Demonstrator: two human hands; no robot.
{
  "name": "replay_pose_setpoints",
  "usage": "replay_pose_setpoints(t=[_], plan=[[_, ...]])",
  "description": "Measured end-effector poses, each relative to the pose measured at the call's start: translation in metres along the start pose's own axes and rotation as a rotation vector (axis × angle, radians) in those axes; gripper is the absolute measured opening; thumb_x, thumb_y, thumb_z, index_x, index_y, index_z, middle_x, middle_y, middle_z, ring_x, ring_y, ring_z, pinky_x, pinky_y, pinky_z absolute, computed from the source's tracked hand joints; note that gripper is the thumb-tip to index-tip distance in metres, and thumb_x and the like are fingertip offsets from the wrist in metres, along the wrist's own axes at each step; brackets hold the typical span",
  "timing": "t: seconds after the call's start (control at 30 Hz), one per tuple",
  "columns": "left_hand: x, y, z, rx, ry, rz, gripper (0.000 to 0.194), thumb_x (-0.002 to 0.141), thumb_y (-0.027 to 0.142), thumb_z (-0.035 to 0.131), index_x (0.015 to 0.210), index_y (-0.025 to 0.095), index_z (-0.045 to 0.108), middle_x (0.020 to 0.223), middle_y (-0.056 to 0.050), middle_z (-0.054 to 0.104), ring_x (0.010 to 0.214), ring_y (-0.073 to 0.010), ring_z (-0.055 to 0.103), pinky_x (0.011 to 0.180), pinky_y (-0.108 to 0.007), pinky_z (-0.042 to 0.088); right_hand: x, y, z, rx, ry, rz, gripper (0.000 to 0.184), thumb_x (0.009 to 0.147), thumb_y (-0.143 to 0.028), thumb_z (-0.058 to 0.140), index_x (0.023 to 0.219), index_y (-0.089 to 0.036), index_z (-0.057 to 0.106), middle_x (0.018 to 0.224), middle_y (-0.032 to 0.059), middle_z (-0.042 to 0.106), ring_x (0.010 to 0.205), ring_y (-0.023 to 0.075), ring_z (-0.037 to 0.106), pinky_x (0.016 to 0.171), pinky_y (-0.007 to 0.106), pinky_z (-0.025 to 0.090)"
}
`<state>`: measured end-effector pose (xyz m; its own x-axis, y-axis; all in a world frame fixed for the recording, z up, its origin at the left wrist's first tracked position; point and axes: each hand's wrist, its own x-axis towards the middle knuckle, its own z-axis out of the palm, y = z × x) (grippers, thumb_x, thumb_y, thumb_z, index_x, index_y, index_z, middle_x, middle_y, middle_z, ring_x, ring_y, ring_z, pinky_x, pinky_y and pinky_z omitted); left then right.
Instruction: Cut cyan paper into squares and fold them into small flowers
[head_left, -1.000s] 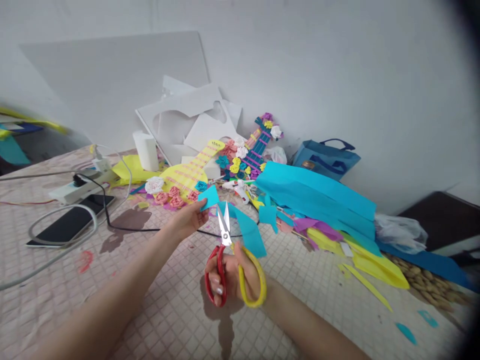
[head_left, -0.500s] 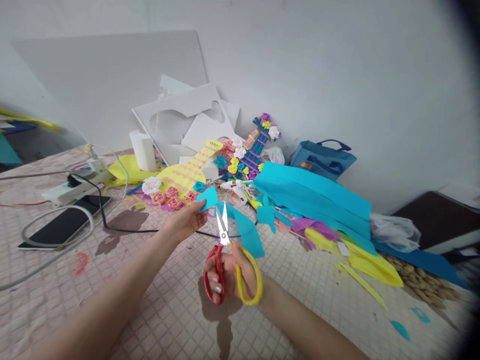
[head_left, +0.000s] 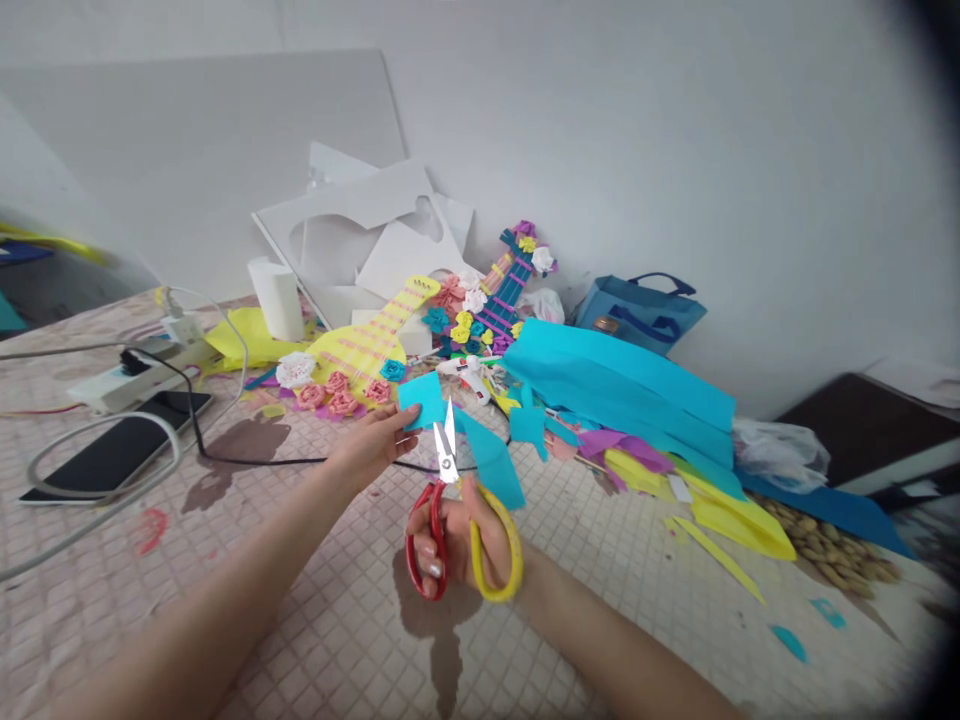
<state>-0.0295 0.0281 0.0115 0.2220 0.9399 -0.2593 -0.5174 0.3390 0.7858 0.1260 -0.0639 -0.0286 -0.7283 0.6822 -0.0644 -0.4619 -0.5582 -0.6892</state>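
Between the thumb and fingers of my left hand (head_left: 379,440) is a small blue paper square (head_left: 423,400), held up above the table. My right hand (head_left: 461,540) grips a pair of scissors (head_left: 448,465) with one red and one yellow handle. Their blades point away from me, slightly parted, with the tips close to the square's lower right corner; whether they touch it I cannot tell. Behind the blades lies a longer blue paper strip (head_left: 491,460) on the table. Another small blue piece (head_left: 528,425) rests to its right.
A glue gun (head_left: 466,375) lies behind the hands, near a yellow guitar-shaped cutout (head_left: 367,345) with paper flowers. Blue paper sheets (head_left: 622,385) spread to the right. A black cable (head_left: 262,462) crosses the table by a phone (head_left: 112,450) and power strip (head_left: 112,385).
My left hand has turned the blue square so that more of its face shows, beside the scissors' tips. The view has shifted slightly. Both hands keep their hold.
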Motion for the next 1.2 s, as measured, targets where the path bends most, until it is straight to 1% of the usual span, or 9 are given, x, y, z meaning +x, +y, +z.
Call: replay_pose_setpoints(t=[0.13, 0.27, 0.37, 0.47, 0.6, 0.7, 0.83, 1.0, 1.2], plan=[[-0.0023, -0.0010, 0.0019, 0.071, -0.035, 0.044, 0.037, 0.050, 0.029, 0.088, 0.076, 0.013, 0.067, 0.074, 0.000, 0.068, 0.057, -0.0070, 0.059, 0.053, -0.017, 0.047, 0.0000, -0.0013, 0.0014, -0.025, 0.024, -0.032, 0.075, 0.073, -0.082, 0.035, 0.087, -0.012, 0.061, 0.064, -0.0006, 0.049, 0.053, 0.0120, 0.047, 0.051, 0.030, 0.045], [-0.0021, -0.0012, 0.0022, 0.091, -0.038, 0.037, 0.042, 0.044, 0.032, 0.090, 0.075, 0.014, 0.067, 0.073, 0.002, 0.066, 0.056, -0.0063, 0.057, 0.054, -0.018, 0.047, -0.0004, -0.0016, 0.0023, -0.048, 0.036, -0.048, 0.074, 0.073, -0.082, 0.036, 0.087, -0.013, 0.060, 0.061, -0.0014, 0.048, 0.052, 0.0127, 0.048, 0.051, 0.031, 0.046], [-0.0011, -0.0016, 0.0015, 0.099, -0.036, 0.035, 0.043, 0.044, 0.033, 0.090, 0.075, 0.014, 0.067, 0.073, 0.002, 0.065, 0.057, -0.0064, 0.057, 0.055, -0.018, 0.046, -0.0002, 0.0002, 0.0010, -0.048, 0.081, -0.044, 0.073, 0.069, -0.083, 0.042, 0.085, -0.013, 0.059, 0.058, -0.0028, 0.046, 0.051, 0.0127, 0.049, 0.052, 0.030, 0.046], [0.0000, -0.0023, 0.0005, 0.105, -0.034, 0.036, 0.043, 0.043, 0.034, 0.090, 0.074, 0.014, 0.067, 0.073, 0.001, 0.065, 0.057, -0.0064, 0.056, 0.055, -0.018, 0.046, 0.0013, 0.0037, -0.0024, -0.041, 0.124, -0.048, 0.072, 0.066, -0.084, 0.044, 0.078, -0.014, 0.056, 0.052, -0.0041, 0.044, 0.048, 0.0125, 0.048, 0.050, 0.029, 0.043], [0.0015, -0.0031, -0.0008, 0.103, -0.020, 0.041, 0.043, 0.044, 0.034, 0.089, 0.074, 0.014, 0.067, 0.074, 0.000, 0.066, 0.059, -0.0070, 0.057, 0.055, -0.018, 0.046, 0.0033, 0.0058, -0.0054, -0.043, 0.123, -0.059, 0.067, 0.067, -0.084, 0.042, 0.071, -0.017, 0.050, 0.049, -0.0052, 0.041, 0.043, 0.0116, 0.044, 0.045, 0.026, 0.037], [0.0023, -0.0030, -0.0013, 0.097, -0.010, 0.053, 0.042, 0.044, 0.033, 0.090, 0.074, 0.014, 0.067, 0.075, 0.000, 0.066, 0.060, -0.0070, 0.056, 0.055, -0.018, 0.046, 0.0034, 0.0044, -0.0047, -0.046, 0.158, -0.044, 0.066, 0.068, -0.084, 0.042, 0.067, -0.019, 0.047, 0.048, -0.0062, 0.039, 0.041, 0.0104, 0.041, 0.044, 0.025, 0.035], [0.0027, -0.0025, -0.0017, 0.093, -0.008, 0.057, 0.041, 0.044, 0.032, 0.090, 0.073, 0.014, 0.067, 0.074, 0.000, 0.065, 0.060, -0.0068, 0.056, 0.054, -0.017, 0.046, 0.0034, 0.0026, -0.0039, -0.061, 0.207, -0.013, 0.066, 0.062, -0.085, 0.047, 0.066, -0.019, 0.046, 0.045, -0.0079, 0.038, 0.038, 0.0090, 0.039, 0.041, 0.024, 0.034], [0.0038, -0.0028, -0.0034, 0.089, -0.019, 0.053, 0.041, 0.046, 0.031, 0.089, 0.076, 0.014, 0.068, 0.074, 0.001, 0.066, 0.061, -0.0066, 0.057, 0.054, -0.017, 0.045, 0.0038, 0.0031, -0.0058, -0.096, 0.243, 0.012, 0.069, 0.059, -0.088, 0.045, 0.066, -0.019, 0.044, 0.042, -0.0091, 0.037, 0.035, 0.0075, 0.037, 0.039, 0.022, 0.033], [0.0042, -0.0010, -0.0049, 0.079, -0.017, 0.049, 0.035, 0.052, 0.027, 0.087, 0.078, 0.014, 0.067, 0.074, 0.001, 0.067, 0.060, -0.0065, 0.057, 0.055, -0.018, 0.046, 0.0022, 0.0046, -0.0077, -0.078, 0.240, 0.011, 0.067, 0.057, -0.085, 0.051, 0.067, -0.019, 0.044, 0.042, -0.0107, 0.036, 0.034, 0.0058, 0.033, 0.037, 0.021, 0.031]])
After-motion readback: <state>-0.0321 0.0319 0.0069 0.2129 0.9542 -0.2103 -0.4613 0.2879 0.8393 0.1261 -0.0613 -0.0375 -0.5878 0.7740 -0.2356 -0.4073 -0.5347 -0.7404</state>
